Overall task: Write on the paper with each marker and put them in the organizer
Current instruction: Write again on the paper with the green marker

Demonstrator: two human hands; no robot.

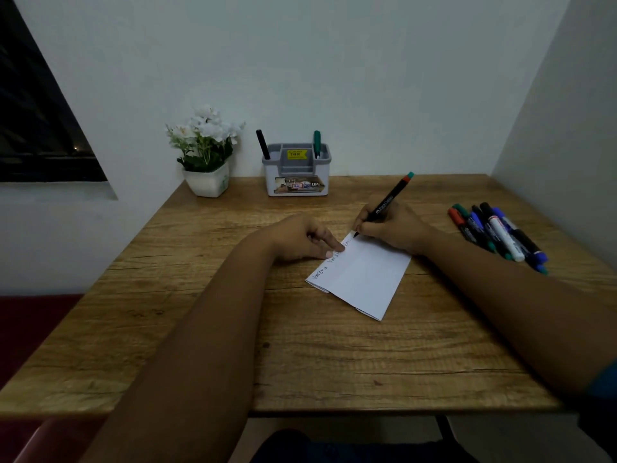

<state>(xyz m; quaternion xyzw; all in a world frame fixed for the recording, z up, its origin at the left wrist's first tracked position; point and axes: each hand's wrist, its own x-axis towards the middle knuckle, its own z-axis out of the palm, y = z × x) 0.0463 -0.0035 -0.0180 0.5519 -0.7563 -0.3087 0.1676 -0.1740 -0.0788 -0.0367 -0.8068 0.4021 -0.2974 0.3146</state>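
Right hand (394,228) grips marker (384,203), writing; left hand (307,237), fingers seemingly loose, steadies paper (364,279). Next: organizer (297,182).

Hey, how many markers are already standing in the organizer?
2. A black marker stands in the left compartment of the organizer; a green marker stands in the right one. Shorter ones inside could be hidden.

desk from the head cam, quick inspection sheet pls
surface: wooden desk, bare at the front
job's things: folded paper with writing along its edge; organizer holding a black marker and a green marker; pile of markers at right
clutter: potted white flowers
hands: left hand presses the paper; right hand writes with a marker
cables: nothing seen
surroundings: plain walls, dark window
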